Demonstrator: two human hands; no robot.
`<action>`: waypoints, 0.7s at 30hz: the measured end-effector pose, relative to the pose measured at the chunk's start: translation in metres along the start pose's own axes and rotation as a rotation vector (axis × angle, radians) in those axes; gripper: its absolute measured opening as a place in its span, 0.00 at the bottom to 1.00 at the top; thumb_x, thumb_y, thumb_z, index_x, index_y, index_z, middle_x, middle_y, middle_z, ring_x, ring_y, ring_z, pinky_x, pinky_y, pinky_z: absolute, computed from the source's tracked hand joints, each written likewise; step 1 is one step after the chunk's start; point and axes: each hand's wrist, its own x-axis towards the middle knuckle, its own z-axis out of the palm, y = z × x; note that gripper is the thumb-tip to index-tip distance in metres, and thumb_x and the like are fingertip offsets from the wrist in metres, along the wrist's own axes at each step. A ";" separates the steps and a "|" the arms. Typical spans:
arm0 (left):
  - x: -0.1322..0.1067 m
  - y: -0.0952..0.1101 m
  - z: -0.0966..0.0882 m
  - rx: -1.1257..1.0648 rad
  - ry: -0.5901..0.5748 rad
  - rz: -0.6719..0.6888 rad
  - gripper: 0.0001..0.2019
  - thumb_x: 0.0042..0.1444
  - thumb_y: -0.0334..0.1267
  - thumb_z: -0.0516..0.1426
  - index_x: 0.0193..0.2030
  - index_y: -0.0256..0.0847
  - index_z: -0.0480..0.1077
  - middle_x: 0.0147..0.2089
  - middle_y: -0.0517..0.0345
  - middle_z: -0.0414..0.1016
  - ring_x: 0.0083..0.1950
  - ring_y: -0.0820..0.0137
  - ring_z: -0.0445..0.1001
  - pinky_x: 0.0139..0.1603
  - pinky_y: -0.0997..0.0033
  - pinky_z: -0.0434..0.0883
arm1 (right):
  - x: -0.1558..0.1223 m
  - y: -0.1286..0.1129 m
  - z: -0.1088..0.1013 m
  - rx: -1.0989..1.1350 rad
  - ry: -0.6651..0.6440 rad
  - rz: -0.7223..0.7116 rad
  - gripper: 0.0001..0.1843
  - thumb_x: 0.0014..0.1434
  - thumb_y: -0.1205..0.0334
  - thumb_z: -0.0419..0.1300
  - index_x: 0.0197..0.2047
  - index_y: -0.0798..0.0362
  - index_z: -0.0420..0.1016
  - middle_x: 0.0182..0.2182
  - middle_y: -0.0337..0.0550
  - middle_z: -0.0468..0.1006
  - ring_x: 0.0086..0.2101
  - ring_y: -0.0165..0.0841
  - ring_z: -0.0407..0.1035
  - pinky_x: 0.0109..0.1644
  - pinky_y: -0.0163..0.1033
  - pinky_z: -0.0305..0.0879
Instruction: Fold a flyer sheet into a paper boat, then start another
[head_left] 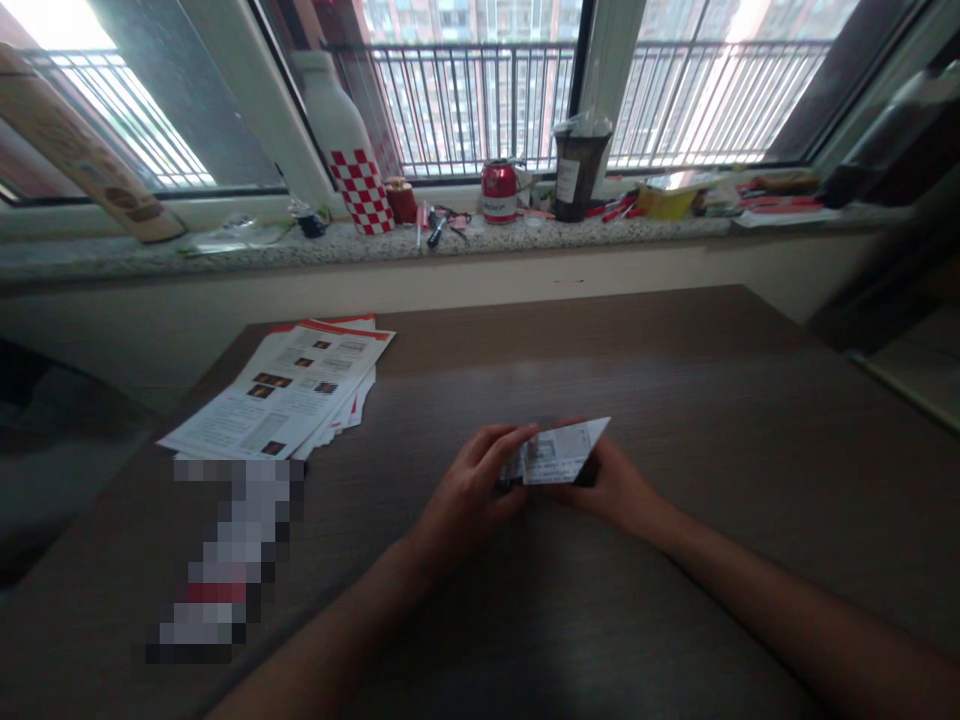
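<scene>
My left hand (469, 480) pinches left end of folded printed paper (564, 452), thumb below; my right hand (611, 482) grips right end, fingers partly hidden behind. Paper slightly right of frame centre, over brown table (675, 370). Sheet stack (281, 390) at left. Checkered bottle (352, 150), red can (499, 190) on windowsill (487, 240), upper centre

My one camera sits on my head and looks forward and down, close over the table (712, 400), taking in my left hand (474, 475) and right hand (616, 484) just below the middle, with the sill (487, 238) and window (618, 55) farther off along the top.
</scene>
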 end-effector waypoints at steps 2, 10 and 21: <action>0.001 0.001 0.000 -0.014 -0.002 0.019 0.37 0.61 0.24 0.62 0.73 0.53 0.58 0.65 0.49 0.69 0.65 0.57 0.71 0.65 0.51 0.73 | -0.001 -0.003 0.000 0.007 -0.044 -0.018 0.34 0.54 0.58 0.76 0.60 0.45 0.69 0.53 0.49 0.81 0.51 0.43 0.79 0.56 0.53 0.77; 0.001 -0.001 0.000 -0.031 0.000 0.030 0.40 0.59 0.22 0.63 0.74 0.53 0.56 0.66 0.48 0.67 0.66 0.57 0.70 0.65 0.51 0.73 | 0.001 -0.003 0.000 0.000 -0.074 -0.133 0.30 0.56 0.59 0.75 0.58 0.45 0.68 0.58 0.49 0.78 0.55 0.43 0.77 0.57 0.51 0.76; 0.000 -0.005 0.001 0.068 -0.008 0.098 0.35 0.61 0.24 0.63 0.71 0.52 0.60 0.63 0.49 0.68 0.64 0.56 0.71 0.63 0.52 0.73 | 0.005 0.005 -0.008 -0.150 -0.080 -0.245 0.30 0.53 0.60 0.77 0.56 0.45 0.72 0.55 0.47 0.76 0.53 0.42 0.74 0.55 0.48 0.74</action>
